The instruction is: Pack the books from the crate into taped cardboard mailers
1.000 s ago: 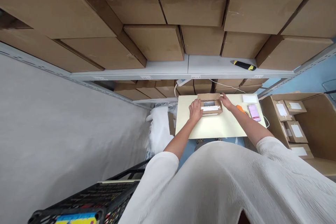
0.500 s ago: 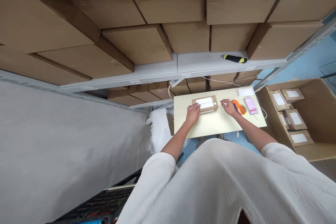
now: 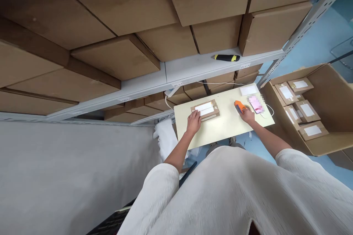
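A small cardboard box [image 3: 216,111] with white labels and clear tape on its top lies left of centre on the pale table [image 3: 212,134]. My left hand [image 3: 194,122] grips its left end, the fingers lying over the near left corner. To the right, my right hand [image 3: 247,115] is closed around an orange tape dispenser [image 3: 238,106] with a roll of tape in it. Part of the dispenser is hidden under the fingers.
A phone [image 3: 256,104] with a cable and a white block [image 3: 248,90] are at the table's right end. Beyond stands a large open carton [image 3: 333,117] holding several labelled boxes. A utility knife [image 3: 226,58] lies on the shelf [image 3: 190,67] of stacked cartons.
My right hand has moved from beside the tape dispenser onto it and now grips it. The dispenser has turned and shifted. My left hand stays at the box, and the whole view has tilted.
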A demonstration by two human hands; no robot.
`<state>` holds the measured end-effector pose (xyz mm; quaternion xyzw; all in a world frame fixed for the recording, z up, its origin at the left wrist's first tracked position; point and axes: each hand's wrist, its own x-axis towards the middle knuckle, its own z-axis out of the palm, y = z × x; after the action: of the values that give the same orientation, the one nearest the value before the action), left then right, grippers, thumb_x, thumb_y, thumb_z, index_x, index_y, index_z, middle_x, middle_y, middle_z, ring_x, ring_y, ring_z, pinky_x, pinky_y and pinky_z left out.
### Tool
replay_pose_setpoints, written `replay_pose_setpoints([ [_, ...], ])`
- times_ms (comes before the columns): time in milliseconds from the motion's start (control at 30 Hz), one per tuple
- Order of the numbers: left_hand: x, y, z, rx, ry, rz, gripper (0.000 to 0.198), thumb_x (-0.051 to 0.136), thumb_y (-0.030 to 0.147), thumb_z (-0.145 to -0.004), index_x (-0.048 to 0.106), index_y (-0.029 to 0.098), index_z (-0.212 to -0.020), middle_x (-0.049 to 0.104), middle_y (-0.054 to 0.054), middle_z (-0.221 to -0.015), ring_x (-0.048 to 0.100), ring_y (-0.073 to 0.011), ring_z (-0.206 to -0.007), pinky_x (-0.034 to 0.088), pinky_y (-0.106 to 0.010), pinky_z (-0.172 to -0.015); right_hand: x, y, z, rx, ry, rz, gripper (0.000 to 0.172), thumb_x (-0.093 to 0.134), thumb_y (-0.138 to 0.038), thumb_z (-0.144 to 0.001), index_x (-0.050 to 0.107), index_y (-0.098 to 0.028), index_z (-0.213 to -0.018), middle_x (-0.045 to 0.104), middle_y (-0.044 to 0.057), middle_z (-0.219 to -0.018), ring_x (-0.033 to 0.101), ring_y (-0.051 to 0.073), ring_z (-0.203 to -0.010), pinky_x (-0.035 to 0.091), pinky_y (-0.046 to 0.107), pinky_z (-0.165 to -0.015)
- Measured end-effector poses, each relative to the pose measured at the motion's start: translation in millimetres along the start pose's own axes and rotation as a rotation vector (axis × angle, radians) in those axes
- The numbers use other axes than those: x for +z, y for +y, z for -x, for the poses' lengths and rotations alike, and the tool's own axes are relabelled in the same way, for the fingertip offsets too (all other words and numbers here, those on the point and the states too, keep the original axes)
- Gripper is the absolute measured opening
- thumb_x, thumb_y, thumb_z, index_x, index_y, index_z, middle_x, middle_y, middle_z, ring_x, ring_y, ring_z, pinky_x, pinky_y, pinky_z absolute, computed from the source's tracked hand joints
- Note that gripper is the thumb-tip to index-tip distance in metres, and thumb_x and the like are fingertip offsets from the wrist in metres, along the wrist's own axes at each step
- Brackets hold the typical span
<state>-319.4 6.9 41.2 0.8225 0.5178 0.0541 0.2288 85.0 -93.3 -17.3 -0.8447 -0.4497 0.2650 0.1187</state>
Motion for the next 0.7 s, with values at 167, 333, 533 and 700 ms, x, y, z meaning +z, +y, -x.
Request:
replay_pose_setpoints([
  [167,-1.9,-1.2,-3.8,-0.021,-0.016,-0.007,0.051,0.045,0.027,-0.106,0.061,0.024,-0.155,0.055,-0.018,-0.168,0.046,-0.0377,-0.16,0.04,-0.06,-0.129,4.2,-2.6,-2.1,0.004,-0.037,0.064,0.027,0.061,-0.049,-0.099,0.075,-0.027,-0.102,0.069,0.01,-0.088,0.069,0.036,-0.103,0.051,0.06,-0.101],
  [333,-0.2,-3.5,-6.8,-0.012,-0.01,0.019,0.052,0.048,0.027,-0.106,0.061,0.024,-0.155,0.056,-0.017,-0.166,0.047,-0.0378,-0.158,0.041,-0.061,-0.13,-3.8,-7.8,-4.0,-0.025,-0.041,0.067,0.029,0.061,-0.044,-0.097,0.075,-0.022,-0.109,0.074,0.017,-0.103,0.067,0.04,-0.114,0.049,0.059,-0.102],
  [533,3.0,-7.1,-10.8,-0.007,0.016,0.072,0.049,0.051,0.027,-0.105,0.064,0.023,-0.152,0.06,-0.017,-0.161,0.049,-0.0377,-0.157,0.043,-0.06,-0.13,-37.0,-34.8,-15.9,-0.026,-0.068,-0.129,0.038,0.058,-0.044,-0.097,0.076,-0.022,-0.122,0.079,0.014,-0.105,0.071,0.039,-0.111,0.049,0.058,-0.106],
  [700,3.4,-7.0,-12.5,0.008,0.033,0.077,0.048,0.051,0.023,-0.103,0.068,0.023,-0.148,0.061,-0.017,-0.16,0.051,-0.0382,-0.155,0.045,-0.06,-0.129,-67.9,-97.5,-27.4,-0.32,-0.291,-0.482,0.037,0.059,-0.048,-0.094,0.078,-0.022,-0.112,0.081,0.007,-0.108,0.071,0.031,-0.105,0.055,0.045,-0.1],
])
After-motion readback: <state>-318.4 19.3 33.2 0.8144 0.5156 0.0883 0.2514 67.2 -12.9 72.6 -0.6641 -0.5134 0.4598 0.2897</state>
